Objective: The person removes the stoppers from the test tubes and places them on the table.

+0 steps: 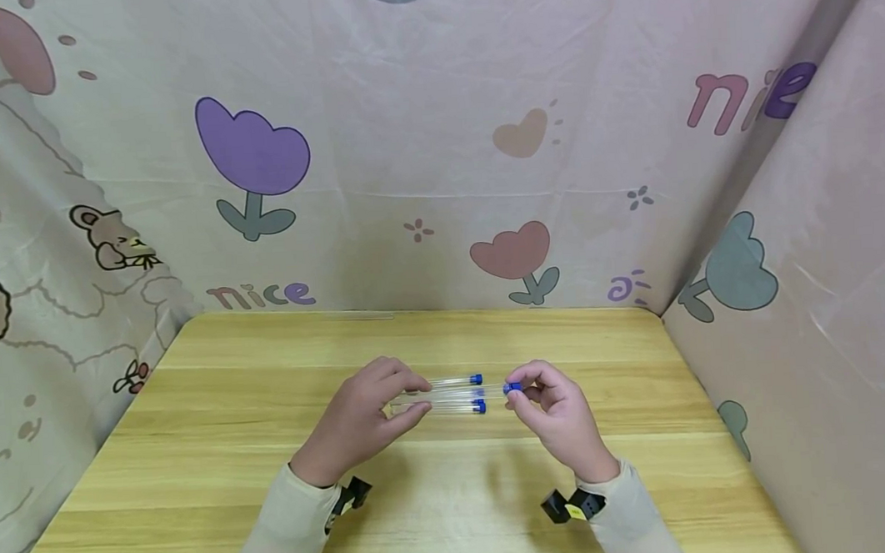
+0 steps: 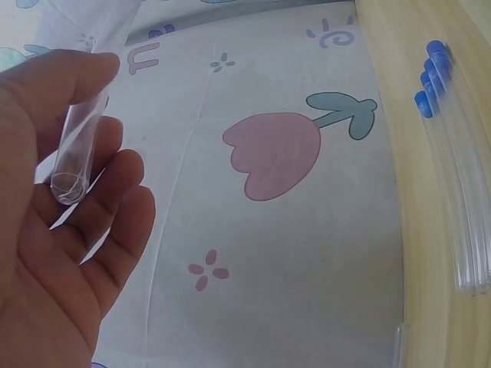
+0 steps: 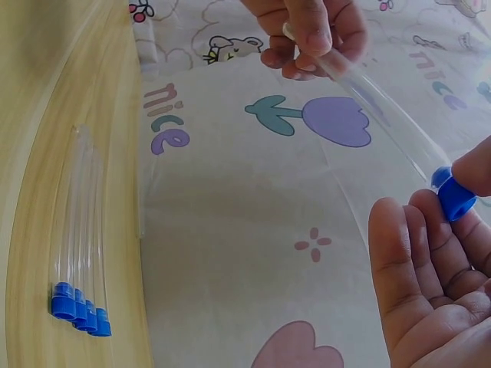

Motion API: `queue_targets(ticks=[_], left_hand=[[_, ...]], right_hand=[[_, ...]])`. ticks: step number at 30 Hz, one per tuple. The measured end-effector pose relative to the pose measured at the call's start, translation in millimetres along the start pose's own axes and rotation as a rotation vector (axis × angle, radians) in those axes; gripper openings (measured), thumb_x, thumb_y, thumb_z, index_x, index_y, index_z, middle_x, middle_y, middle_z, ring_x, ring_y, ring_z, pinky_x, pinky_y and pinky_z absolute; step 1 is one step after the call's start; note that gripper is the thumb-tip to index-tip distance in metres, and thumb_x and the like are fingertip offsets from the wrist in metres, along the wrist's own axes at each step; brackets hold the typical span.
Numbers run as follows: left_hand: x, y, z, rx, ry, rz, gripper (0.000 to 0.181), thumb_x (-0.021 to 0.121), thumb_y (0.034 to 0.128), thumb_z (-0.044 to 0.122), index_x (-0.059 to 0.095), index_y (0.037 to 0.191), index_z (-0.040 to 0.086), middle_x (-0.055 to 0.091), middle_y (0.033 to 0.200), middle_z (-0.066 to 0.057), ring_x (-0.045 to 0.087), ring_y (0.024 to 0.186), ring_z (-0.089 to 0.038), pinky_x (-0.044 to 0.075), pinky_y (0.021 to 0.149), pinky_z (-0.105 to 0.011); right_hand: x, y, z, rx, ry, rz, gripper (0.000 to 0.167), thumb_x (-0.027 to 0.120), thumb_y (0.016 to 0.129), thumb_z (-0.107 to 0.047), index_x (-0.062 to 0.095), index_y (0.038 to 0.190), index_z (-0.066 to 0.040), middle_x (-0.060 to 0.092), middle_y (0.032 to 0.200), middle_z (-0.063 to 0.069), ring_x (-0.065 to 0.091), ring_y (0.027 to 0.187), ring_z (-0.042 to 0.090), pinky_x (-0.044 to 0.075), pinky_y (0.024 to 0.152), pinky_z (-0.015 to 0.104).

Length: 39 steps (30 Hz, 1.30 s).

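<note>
A clear tube (image 3: 383,115) with a blue cap (image 3: 458,198) is held up between both hands. The left hand (image 1: 367,410) grips the tube near its rounded bottom, which shows in the left wrist view (image 2: 70,180). At the other end the right hand (image 1: 558,412) pinches the blue cap between thumb and fingers. Beneath the held tube, several capped tubes (image 3: 80,215) lie side by side on the table, their blue caps (image 1: 479,407) towards the right.
The wooden table (image 1: 197,473) reaches back to a patterned curtain (image 1: 391,145), which also hangs at both sides. A thin clear strip (image 1: 365,316) lies along the table's back edge. Each wrist wears a small black camera.
</note>
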<state>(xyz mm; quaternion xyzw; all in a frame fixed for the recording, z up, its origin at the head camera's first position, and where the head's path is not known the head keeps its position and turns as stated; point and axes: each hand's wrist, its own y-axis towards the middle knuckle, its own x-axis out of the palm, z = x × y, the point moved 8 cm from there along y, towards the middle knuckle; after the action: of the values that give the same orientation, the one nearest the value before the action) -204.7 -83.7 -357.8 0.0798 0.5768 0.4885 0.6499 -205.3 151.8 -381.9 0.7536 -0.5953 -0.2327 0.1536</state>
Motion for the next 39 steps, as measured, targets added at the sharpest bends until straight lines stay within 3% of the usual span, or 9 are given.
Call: queue_targets(ticks=[20, 24, 28, 31, 35, 39], left_hand=[[0.0, -0.6, 0.3, 0.008, 0.001, 0.002, 0.009, 0.068, 0.1006, 0.019, 0.076, 0.106, 0.018, 0.069, 0.097, 0.011, 0.061, 0.09, -0.007, 0.054, 0.077, -0.027], [2.4, -1.5, -2.8, -0.05, -0.009, -0.034, 0.015, 0.066, 0.1023, 0.024, 0.075, 0.114, 0.018, 0.067, 0.096, 0.014, 0.06, 0.089, -0.007, 0.052, 0.075, -0.025], [4.9, -2.4, -4.7, -0.13, -0.035, -0.076, 0.032, 0.075, 0.0967, 0.029, 0.07, 0.126, 0.016, 0.064, 0.096, 0.012, 0.058, 0.086, -0.006, 0.053, 0.073, -0.025], [5.6, -2.0, -4.4, -0.155, -0.061, -0.082, 0.032, 0.08, 0.0926, 0.026, 0.069, 0.121, 0.015, 0.066, 0.102, 0.009, 0.063, 0.087, -0.006, 0.057, 0.076, -0.026], [5.2, -0.8, -3.3, -0.125, -0.078, -0.069, 0.02, 0.079, 0.0932, 0.018, 0.068, 0.11, 0.016, 0.069, 0.103, 0.008, 0.067, 0.091, -0.006, 0.058, 0.08, -0.026], [4.5, -0.6, -1.9, -0.069, -0.065, -0.05, 0.019, 0.079, 0.0922, 0.015, 0.068, 0.108, 0.016, 0.068, 0.103, 0.009, 0.065, 0.093, -0.005, 0.057, 0.083, -0.025]], right_hand=[[0.0, 0.4, -5.3, -0.03, -0.024, -0.001, 0.019, 0.061, 0.097, 0.013, 0.063, 0.111, 0.0, 0.061, 0.101, 0.013, 0.067, 0.086, 0.022, 0.058, 0.08, 0.026], [0.5, 0.6, -5.6, -0.024, -0.01, -0.008, 0.019, 0.061, 0.097, 0.013, 0.063, 0.111, 0.001, 0.06, 0.101, 0.013, 0.068, 0.087, 0.023, 0.058, 0.081, 0.026], [0.6, 0.9, -6.3, -0.029, -0.019, -0.006, 0.018, 0.06, 0.097, 0.012, 0.063, 0.11, 0.0, 0.06, 0.1, 0.014, 0.068, 0.087, 0.022, 0.058, 0.081, 0.026], [0.4, 0.8, -6.8, -0.034, -0.034, -0.001, 0.018, 0.06, 0.097, 0.012, 0.063, 0.11, 0.0, 0.06, 0.1, 0.014, 0.068, 0.086, 0.022, 0.058, 0.08, 0.027], [0.8, 0.7, -6.0, -0.029, -0.039, -0.002, 0.018, 0.06, 0.098, 0.011, 0.063, 0.11, -0.001, 0.061, 0.1, 0.014, 0.067, 0.085, 0.022, 0.058, 0.078, 0.027], [1.2, 0.4, -4.2, -0.024, -0.035, -0.007, 0.018, 0.06, 0.098, 0.011, 0.063, 0.111, -0.001, 0.061, 0.1, 0.013, 0.067, 0.086, 0.025, 0.058, 0.078, 0.027]])
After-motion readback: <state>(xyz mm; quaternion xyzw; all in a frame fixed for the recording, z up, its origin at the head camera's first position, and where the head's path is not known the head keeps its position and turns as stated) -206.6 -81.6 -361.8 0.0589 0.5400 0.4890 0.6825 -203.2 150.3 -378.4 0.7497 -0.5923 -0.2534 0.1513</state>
